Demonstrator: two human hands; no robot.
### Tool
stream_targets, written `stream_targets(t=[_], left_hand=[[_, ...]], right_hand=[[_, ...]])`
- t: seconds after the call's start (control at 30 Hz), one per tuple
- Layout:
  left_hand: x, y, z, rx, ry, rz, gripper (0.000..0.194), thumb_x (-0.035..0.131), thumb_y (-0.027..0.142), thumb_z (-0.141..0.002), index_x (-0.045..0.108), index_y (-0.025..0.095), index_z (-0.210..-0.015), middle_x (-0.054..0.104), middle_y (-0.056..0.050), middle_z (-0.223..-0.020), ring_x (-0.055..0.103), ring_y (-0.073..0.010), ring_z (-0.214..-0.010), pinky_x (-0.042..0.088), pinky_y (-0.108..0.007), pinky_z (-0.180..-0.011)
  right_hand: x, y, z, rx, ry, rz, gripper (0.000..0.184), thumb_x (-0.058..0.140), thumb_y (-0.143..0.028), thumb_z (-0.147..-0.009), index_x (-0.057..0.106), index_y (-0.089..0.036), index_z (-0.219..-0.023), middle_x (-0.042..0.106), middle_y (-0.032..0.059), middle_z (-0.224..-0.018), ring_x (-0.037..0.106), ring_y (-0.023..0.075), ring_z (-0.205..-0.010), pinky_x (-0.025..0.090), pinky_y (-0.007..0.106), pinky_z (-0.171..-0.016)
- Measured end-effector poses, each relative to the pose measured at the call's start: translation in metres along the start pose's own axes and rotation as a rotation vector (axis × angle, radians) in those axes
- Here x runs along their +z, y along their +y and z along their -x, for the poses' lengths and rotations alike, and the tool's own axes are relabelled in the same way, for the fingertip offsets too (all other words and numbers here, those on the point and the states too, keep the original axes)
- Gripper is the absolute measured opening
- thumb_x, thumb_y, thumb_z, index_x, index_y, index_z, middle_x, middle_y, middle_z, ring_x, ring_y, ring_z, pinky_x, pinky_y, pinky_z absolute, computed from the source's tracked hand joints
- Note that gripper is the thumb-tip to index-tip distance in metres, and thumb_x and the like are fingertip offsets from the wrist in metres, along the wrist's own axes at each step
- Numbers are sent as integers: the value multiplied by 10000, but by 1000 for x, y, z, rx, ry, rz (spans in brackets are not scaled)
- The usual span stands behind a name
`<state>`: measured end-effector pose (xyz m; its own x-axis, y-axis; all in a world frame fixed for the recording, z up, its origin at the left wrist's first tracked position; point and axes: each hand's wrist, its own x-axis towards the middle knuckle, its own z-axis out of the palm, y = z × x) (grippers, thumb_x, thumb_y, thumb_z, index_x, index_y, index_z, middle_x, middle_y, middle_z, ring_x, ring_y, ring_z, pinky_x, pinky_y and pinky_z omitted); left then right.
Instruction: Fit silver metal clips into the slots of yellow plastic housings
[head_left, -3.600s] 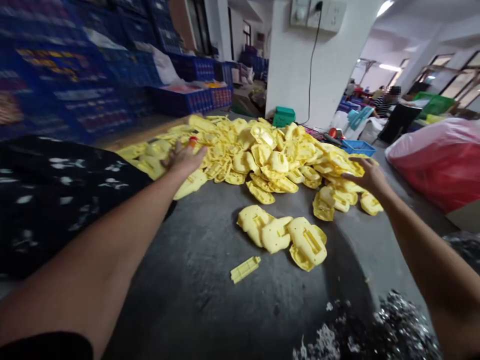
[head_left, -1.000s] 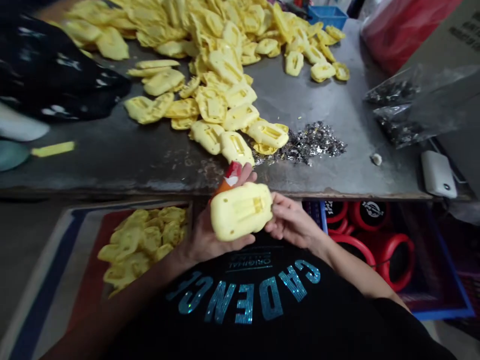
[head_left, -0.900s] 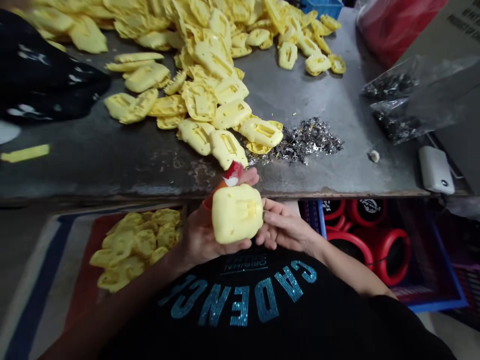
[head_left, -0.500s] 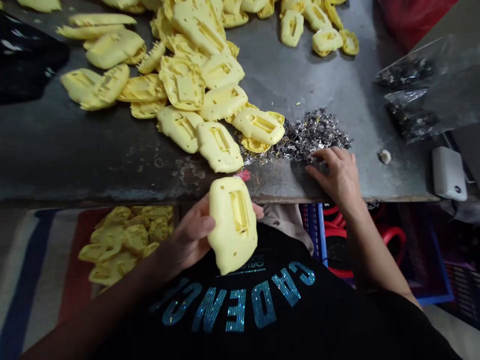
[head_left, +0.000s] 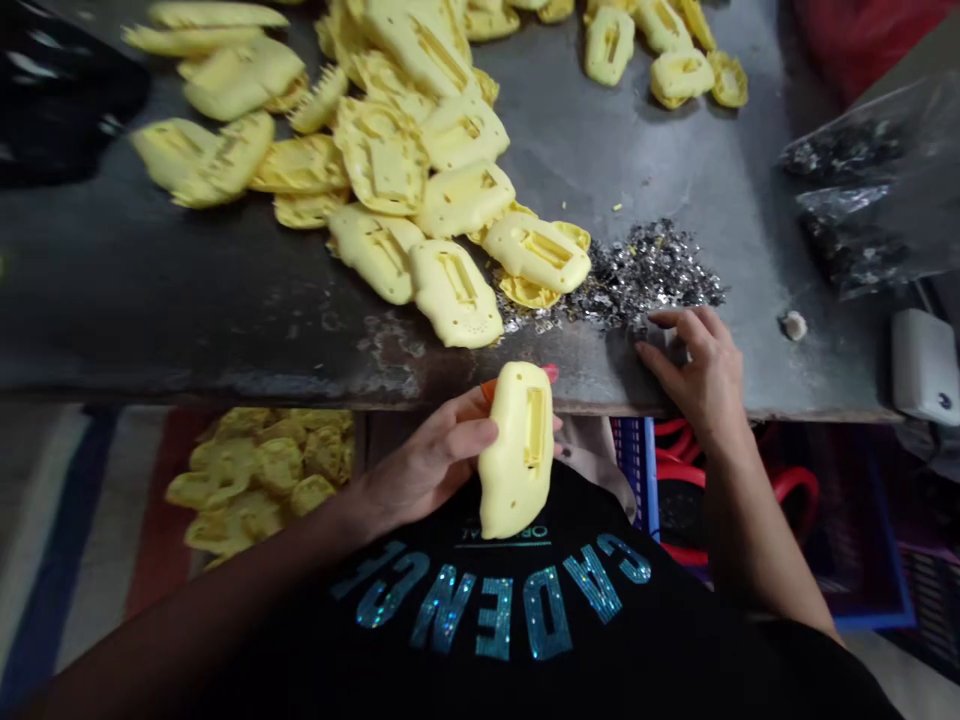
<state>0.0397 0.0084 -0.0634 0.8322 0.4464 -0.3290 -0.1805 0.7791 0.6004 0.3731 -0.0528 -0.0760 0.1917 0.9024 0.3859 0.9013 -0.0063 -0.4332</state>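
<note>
My left hand grips a pale yellow plastic shell in front of my chest, thumb on its near side. The shell stands tilted, its slotted outer face showing a long recess and small holes. A bit of orange and red shows on the fingers behind it. At the table edge, my right hand rests beside a heap of small shiny metal pieces. Its thumb and forefinger are curved and apart at the tips, with no piece visible between them. More yellow shells lie on the table just beyond, some overlapping the metal heap.
The grey table spans the view. Below it, left, is a container of yellow shells; right, a blue crate with red-rimmed parts. Clear bags of metal pieces and a white device sit right.
Both hands first reached to the far pile, then held a shell near my chest. My right hand has since left it for the metal heap; my left hand has turned the shell upright.
</note>
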Motion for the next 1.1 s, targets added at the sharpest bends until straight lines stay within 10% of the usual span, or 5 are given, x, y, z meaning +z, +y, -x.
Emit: stream_targets(t=[0.23, 0.43, 0.7, 0.87, 1.1], left_hand=[[-7, -8, 18, 125, 40, -7, 702, 913, 500, -946, 738, 273, -1588, 851, -181, -1401, 845, -356, -1244, 672, -466, -1068], [-11, -3, 41, 247, 96, 24, 536, 938, 475, -937, 853, 288, -1432, 894, -135, -1278, 871, -305, -1151, 686, -430, -1064], [-17, 3, 45, 198, 127, -2, 572, 894, 510, -967, 815, 274, -1482, 887, -116, -1334, 878, -333, -1175, 692, -400, -1045], [-29, 3, 46, 181, 75, -37, 563, 860, 519, -996, 798, 310, -1515, 868, -110, -1399, 866, -332, -1217, 692, -392, -1058], [21, 23, 27, 72, 74, -615, 649, 885, 502, -953, 759, 347, -1571, 876, -64, -1283, 834, -263, -988, 635, -285, -802]], right_hand=[[39, -48, -75, -330, -47, 172, 714, 630, -97, -937, 595, -370, -1597, 658, 127, -1618, 662, 387, -1313, 562, 590, -1014], [50, -63, -139, -428, -214, 137, 273, 670, -282, -1040, 768, -253, -1293, 771, 127, -1285, 714, 318, -1051, 538, 545, -987], [78, -131, -133, -566, -348, -138, 357, 782, -285, -1040, 733, -229, -1389, 737, 108, -1427, 761, 252, -1134, 592, 419, -982], [22, -65, -63, -252, -17, -90, 175, 636, -325, -1129, 791, -267, -1185, 813, 56, -1191, 769, 254, -1078, 558, 461, -992], [2, 19, -19, 32, -103, 61, 207, 789, -331, -963, 791, -267, -1159, 801, 89, -1128, 725, 290, -985, 562, 471, -952]])
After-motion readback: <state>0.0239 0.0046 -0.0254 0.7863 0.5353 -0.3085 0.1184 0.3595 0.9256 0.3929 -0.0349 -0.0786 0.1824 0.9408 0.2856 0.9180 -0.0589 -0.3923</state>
